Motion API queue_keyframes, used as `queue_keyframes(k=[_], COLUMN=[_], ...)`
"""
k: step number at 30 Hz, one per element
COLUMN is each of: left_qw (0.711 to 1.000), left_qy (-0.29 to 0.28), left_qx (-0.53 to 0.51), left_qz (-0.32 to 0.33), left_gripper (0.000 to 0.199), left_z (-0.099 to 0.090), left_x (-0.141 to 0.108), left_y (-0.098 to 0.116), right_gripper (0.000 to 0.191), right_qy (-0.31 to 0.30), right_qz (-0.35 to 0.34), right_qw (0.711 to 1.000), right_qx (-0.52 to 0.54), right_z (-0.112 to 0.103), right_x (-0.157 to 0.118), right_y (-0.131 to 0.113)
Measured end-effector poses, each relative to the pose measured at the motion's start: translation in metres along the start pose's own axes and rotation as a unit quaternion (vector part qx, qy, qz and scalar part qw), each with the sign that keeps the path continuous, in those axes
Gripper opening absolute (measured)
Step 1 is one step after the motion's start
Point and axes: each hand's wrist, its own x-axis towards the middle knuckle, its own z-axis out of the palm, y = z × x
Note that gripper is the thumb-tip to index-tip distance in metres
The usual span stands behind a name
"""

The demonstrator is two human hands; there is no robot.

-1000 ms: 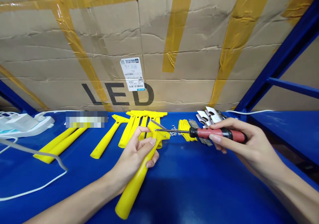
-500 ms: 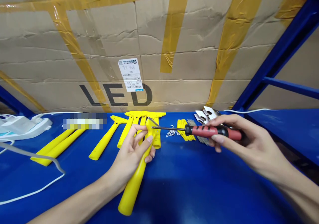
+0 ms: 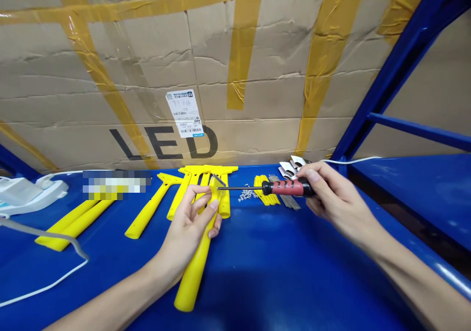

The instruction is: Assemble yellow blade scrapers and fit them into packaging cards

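My left hand (image 3: 198,213) is closed around a yellow plastic scraper (image 3: 195,272), its thick handle slanting down toward me. A thin metal blade (image 3: 220,179) shows at the scraper's head. In my right hand (image 3: 331,189) is a screwdriver (image 3: 289,188) with a red and black handle, held level by its rear end. The screwdriver's tip meets the side of the scraper's head. Whatever screw may sit under the tip is too small to make out. Behind my left hand lie several more yellow scrapers (image 3: 178,196), partly hidden by it.
Small screws and nuts (image 3: 248,193), yellow strips (image 3: 262,181), grey metal blades (image 3: 290,202) and white packets (image 3: 297,162) lie on the blue table (image 3: 265,272). Two finished-looking yellow handles (image 3: 66,218) and a white power strip (image 3: 47,196) are at left. A taped cardboard box (image 3: 147,76) stands behind.
My right hand has shifted its grip to the rear of the screwdriver handle, fingers now gathered closer. The whole view has swung slightly right. The scraper stays in my left hand.
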Motion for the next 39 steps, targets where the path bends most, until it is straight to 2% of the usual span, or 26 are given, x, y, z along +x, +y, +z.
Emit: queue_keyframes(k=[1, 3, 6, 8, 11, 13, 16, 18, 21, 24, 27, 29, 31, 34, 37, 39], left_qw=[1.0, 1.0, 1.0, 1.0, 1.0, 0.999, 0.998, 0.998, 0.999, 0.998, 0.998, 0.998, 0.999, 0.999, 0.998, 0.999], left_qy=[-0.002, -0.002, 0.0, -0.004, -0.011, -0.004, 0.014, 0.02, 0.021, 0.031, 0.036, 0.027, 0.02, 0.032, 0.041, 0.036], left_qx=[0.001, 0.003, 0.002, 0.002, 0.002, 0.004, 0.012, 0.013, 0.006, 0.011, 0.014, 0.012, 0.01, 0.007, 0.006, 0.004], left_qz=[0.003, 0.014, 0.026, 0.027, 0.029, 0.041, 0.056, 0.054, 0.046, 0.05, 0.052, 0.047, 0.04, 0.037, 0.04, 0.037], left_gripper=[0.034, 0.033, 0.034, 0.036, 0.037, 0.037, 0.035, 0.036, 0.039, 0.038, 0.038, 0.038, 0.037, 0.037, 0.037, 0.037], left_z=[-0.0004, -0.0009, 0.0, 0.0019, 0.004, 0.0036, 0.0018, 0.0014, 0.0027, 0.0037, 0.0038, 0.0036, 0.003, 0.0014, 0.0005, 0.0014], left_x=[-0.0003, -0.0003, -0.0001, -0.0005, -0.0015, -0.0015, -0.0001, 0.0008, 0.0009, 0.0004, 0.0005, 0.0011, 0.0021, 0.0043, 0.0056, 0.0053], left_y=[0.0001, 0.0001, -0.0002, 0.0001, 0.0021, 0.0041, 0.006, 0.0058, 0.0051, 0.0054, 0.0042, 0.0022, 0.0006, 0.0013, 0.0032, 0.0033], right_gripper=[0.035, 0.033, 0.034, 0.028, 0.033, 0.033, 0.033, 0.03, 0.032, 0.031, 0.035, 0.028, 0.033, 0.033, 0.037, 0.03], right_qy=[0.004, -0.028, -0.077, -0.054, -0.011, -0.043, -0.099, -0.078, -0.035, -0.069, -0.09, -0.06, -0.035, -0.069, -0.115, -0.099], right_qz=[0.013, 0.028, -0.004, -0.025, 0.004, 0.028, 0.009, -0.011, 0.015, 0.038, 0.003, -0.007, 0.012, 0.037, 0.007, -0.004], right_qw=[1.0, 0.998, 0.99, 0.995, 1.0, 0.998, 0.987, 0.991, 0.999, 0.994, 0.989, 0.996, 0.999, 0.997, 0.99, 0.993], right_qx=[-0.005, 0.045, 0.116, 0.085, 0.02, 0.047, 0.126, 0.107, 0.032, 0.075, 0.12, 0.071, 0.01, 0.022, 0.081, 0.066], right_z=[0.0007, 0.0001, -0.0035, -0.0051, -0.0052, -0.0044, -0.0022, -0.0001, 0.0022, 0.0017, 0.0007, 0.001, 0.0016, 0.001, 0.0, 0.0003], right_x=[0.0002, 0.0001, 0.0001, 0.0008, 0.0022, 0.0023, 0.001, 0.0, -0.0005, -0.0009, -0.001, -0.0009, -0.0012, -0.0029, -0.0041, -0.0035], right_y=[0.0006, -0.0005, -0.0034, -0.0024, 0.0023, 0.0038, 0.0024, 0.0013, 0.0006, -0.0014, -0.0031, -0.0019, -0.0001, -0.0005, -0.0034, -0.0033])
